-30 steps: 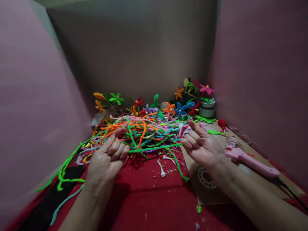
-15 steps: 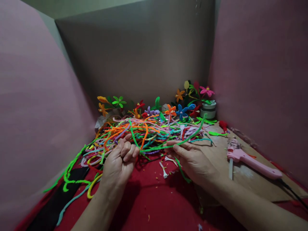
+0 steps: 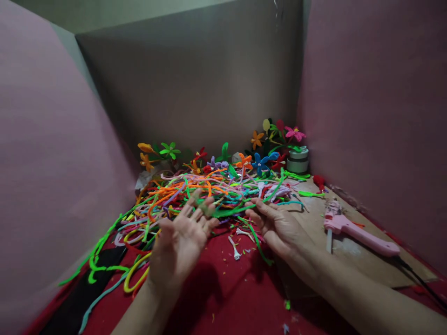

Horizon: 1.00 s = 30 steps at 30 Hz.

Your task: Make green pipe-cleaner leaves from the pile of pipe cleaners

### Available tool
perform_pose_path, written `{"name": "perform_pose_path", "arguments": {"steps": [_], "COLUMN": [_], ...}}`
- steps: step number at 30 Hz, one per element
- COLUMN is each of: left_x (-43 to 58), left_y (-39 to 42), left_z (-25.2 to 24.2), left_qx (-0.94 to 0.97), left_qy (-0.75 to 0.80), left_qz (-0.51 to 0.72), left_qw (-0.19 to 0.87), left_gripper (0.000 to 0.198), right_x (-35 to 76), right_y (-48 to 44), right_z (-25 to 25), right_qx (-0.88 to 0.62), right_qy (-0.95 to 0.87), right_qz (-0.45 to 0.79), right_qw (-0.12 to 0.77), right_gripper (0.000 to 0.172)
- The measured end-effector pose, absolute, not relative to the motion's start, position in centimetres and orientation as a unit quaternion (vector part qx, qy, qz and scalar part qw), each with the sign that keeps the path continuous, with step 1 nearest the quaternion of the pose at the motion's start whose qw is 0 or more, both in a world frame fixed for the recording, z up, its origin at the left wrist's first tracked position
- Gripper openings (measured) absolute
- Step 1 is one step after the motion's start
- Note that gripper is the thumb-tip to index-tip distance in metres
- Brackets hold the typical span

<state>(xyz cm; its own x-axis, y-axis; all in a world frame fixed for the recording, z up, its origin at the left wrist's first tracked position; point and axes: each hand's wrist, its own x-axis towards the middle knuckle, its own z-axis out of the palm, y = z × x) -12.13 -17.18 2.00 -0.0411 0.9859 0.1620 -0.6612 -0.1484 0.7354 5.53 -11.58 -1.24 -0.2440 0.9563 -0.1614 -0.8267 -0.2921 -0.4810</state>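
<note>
Nearest the viewer, a red cloth [image 3: 226, 298] is seen covering the work surface, with small white scraps [image 3: 234, 246] scattered on it. A black strip [image 3: 77, 293] is laid along its left edge.

Above the cloth the left hand [image 3: 183, 239] is held palm up, its fingers [image 3: 199, 211] spread and closed on nothing. The right hand [image 3: 281, 228] is held slightly further out and to the right, apart from the left, with its fingertips pinched on a green pipe cleaner [image 3: 230, 211].

This pipe cleaner is stretched between the two hands. Its left end is found at the left fingertips, though actual contact there cannot be confirmed owing to blur. From the right-hand pinch it is carried onward, up and to the right over the heap.

To the right of the right forearm a cardboard sheet [image 3: 366, 265] is laid on the cloth, and a pink glue gun [image 3: 356, 232] is rested on it, well clear of both hands.

Just beyond the fingertips a tangled heap of pipe cleaners [image 3: 195, 188] in many colours is spread across the cloth. Behind the heap a row of pipe-cleaner flowers [image 3: 260, 163] is ranged, with a white pot [image 3: 298, 161] at its right end.

The scene is closed off by a cardboard back wall [image 3: 192, 93] and a pink panel [image 3: 42, 139] at each side
</note>
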Motion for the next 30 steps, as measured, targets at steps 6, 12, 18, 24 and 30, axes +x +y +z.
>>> {"name": "perform_pose_path", "arguments": {"steps": [6, 12, 18, 24, 30], "left_x": [-11.8, -8.7, -9.2, -9.5, -9.8], "left_y": [-16.6, -18.0, -17.8, -17.7, -17.5], "left_z": [0.9, 0.6, 0.4, 0.0, -0.2], "left_qx": [0.371, 0.520, 0.505, 0.519, 0.539], "left_qy": [0.421, 0.491, 0.524, 0.507, 0.507], "left_qz": [0.619, 0.540, 0.520, 0.508, 0.449], "left_qw": [0.550, 0.443, 0.448, 0.464, 0.500], "left_gripper": [0.030, 0.011, 0.009, 0.009, 0.014], "right_x": [5.6, 4.9, 4.8, 4.7, 4.7], "right_y": [-11.6, -13.2, -13.9, -14.3, -14.1], "right_z": [-1.3, -2.1, -2.4, -2.6, -3.0], "right_qx": [-0.202, -0.218, -0.316, -0.310, -0.280], "right_qy": [-0.119, -0.384, -0.534, -0.594, -0.618], "right_qz": [0.785, 0.763, 0.697, 0.680, 0.693], "right_qw": [0.574, 0.472, 0.359, 0.298, 0.244], "right_gripper": [0.011, 0.019, 0.026, 0.027, 0.028]}}
